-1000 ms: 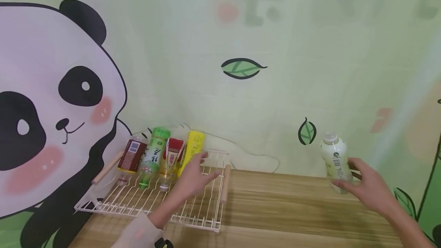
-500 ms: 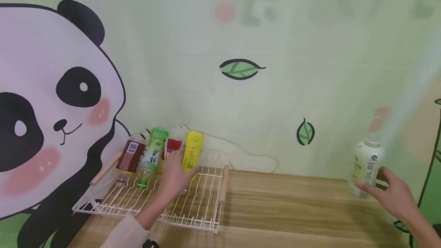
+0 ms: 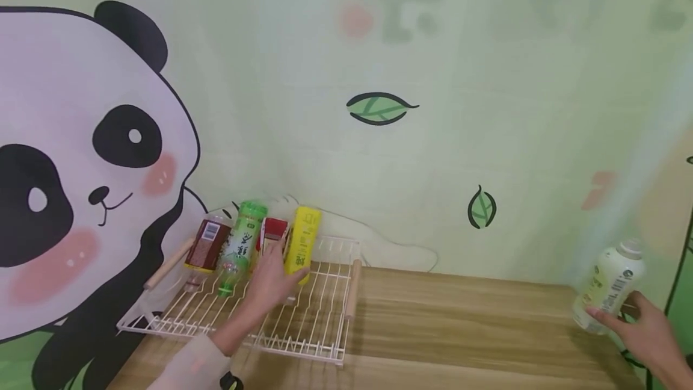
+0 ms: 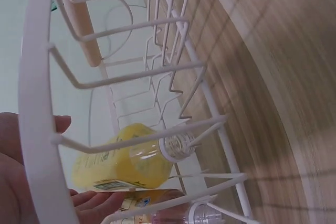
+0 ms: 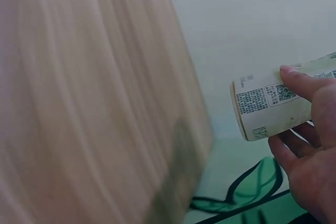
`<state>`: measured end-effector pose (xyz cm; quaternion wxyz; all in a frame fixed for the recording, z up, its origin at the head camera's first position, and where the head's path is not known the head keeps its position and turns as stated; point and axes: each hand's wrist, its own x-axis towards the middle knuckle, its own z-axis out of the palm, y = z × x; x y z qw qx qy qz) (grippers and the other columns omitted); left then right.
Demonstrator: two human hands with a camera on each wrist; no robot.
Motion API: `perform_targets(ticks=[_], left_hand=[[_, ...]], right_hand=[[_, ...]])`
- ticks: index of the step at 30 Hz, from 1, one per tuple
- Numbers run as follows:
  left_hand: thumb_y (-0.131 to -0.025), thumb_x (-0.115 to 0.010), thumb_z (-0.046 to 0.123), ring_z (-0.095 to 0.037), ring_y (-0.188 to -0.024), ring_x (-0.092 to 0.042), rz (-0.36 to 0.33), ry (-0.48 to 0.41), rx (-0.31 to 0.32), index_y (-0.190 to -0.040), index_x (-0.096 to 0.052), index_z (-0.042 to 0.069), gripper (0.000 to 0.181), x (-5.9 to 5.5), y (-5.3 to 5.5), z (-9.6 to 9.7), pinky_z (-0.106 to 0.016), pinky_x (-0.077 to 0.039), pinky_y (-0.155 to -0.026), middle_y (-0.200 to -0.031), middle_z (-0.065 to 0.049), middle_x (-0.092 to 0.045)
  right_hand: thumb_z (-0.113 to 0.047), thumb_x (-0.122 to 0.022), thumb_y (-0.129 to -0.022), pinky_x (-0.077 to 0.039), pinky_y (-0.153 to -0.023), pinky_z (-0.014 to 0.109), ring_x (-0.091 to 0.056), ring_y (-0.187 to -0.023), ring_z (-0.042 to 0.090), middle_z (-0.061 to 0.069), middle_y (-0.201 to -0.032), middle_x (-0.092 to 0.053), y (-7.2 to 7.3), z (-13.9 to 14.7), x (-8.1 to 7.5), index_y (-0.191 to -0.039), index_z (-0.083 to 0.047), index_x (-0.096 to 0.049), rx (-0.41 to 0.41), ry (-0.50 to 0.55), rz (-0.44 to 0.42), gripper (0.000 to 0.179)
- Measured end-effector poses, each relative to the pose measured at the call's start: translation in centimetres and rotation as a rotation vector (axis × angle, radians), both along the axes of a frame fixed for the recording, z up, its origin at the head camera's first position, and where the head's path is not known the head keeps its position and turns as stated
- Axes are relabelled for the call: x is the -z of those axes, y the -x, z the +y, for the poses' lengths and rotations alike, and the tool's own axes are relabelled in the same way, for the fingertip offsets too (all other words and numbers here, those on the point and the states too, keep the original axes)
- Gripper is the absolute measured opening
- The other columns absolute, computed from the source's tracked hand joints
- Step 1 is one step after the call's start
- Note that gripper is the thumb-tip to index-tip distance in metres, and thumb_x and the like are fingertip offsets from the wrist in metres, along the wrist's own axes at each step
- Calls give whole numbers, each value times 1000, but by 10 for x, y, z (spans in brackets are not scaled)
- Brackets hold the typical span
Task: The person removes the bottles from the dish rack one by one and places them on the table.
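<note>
In the head view my right hand (image 3: 644, 330) grips a white plastic bottle (image 3: 609, 287) with a pale green label, tilted in the air at the far right. The right wrist view shows my thumb on its printed label (image 5: 278, 98) and fingers below it. My left hand (image 3: 265, 281) lies over a red-labelled bottle (image 3: 274, 230) on the white wire rack (image 3: 316, 351), covering its lower part. Its thumb points toward the yellow bottle (image 3: 303, 239). In the left wrist view, the fingers (image 4: 97, 205) reach beside the yellow bottle, their tips partly hidden.
A green-capped, green-labelled bottle (image 3: 242, 245) and a dark red-labelled bottle (image 3: 207, 248) lean on the rack's left side. Wooden handles (image 3: 354, 287) flank the rack. The wooden table (image 3: 460, 324) extends right toward a panda-printed backdrop (image 3: 433, 137).
My right hand has carried the white bottle rightward, tilting it. My left hand has shifted left from beside the yellow bottle onto the red-labelled one, then stayed there.
</note>
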<state>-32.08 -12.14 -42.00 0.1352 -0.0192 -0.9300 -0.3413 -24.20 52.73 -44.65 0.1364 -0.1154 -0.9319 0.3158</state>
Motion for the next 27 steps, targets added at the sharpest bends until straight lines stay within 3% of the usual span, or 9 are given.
perform_targets(ticks=[5,9,19,23,27], left_hand=[[-82,-82,32,-33,-106,-57,-40,-19,3,-154,-28,2,95,-1,6,-2,-45,-57,-79,-137,-22,-48],[-81,-82,32,-29,-99,-58,-82,-33,12,-154,-26,3,96,-1,10,0,-40,-58,-73,-127,-18,-51],[-79,-84,28,-28,-100,-57,-110,-4,72,-150,-33,6,89,4,13,4,-48,-54,-83,-119,-14,-52],[-79,-84,26,-30,-101,-57,-81,-10,65,-149,-34,4,88,5,15,8,-48,-55,-83,-122,-17,-51],[-79,-84,30,-30,-100,-55,-100,11,24,-148,-33,0,92,7,16,15,-44,-57,-79,-125,-20,-46]], right_hand=[[-60,-63,-89,-47,-77,63,-42,-112,63,47,-133,-37,0,9,15,-140,13,-32,47,-50,-70,94],[-61,-63,-89,-45,-79,65,-41,-114,64,47,-136,-35,1,15,29,-145,12,-29,63,-27,-73,98],[-64,-61,-89,-47,-82,63,-47,-109,62,48,-128,-41,-2,25,45,-135,21,-28,104,-52,-216,102],[-61,-63,-89,-45,-85,64,-46,-110,61,48,-128,-40,0,23,49,-135,19,-29,134,-43,-177,98],[-55,-64,-91,-46,-85,63,-45,-112,63,48,-129,-39,-1,24,51,-134,20,-31,95,-59,-135,92]])
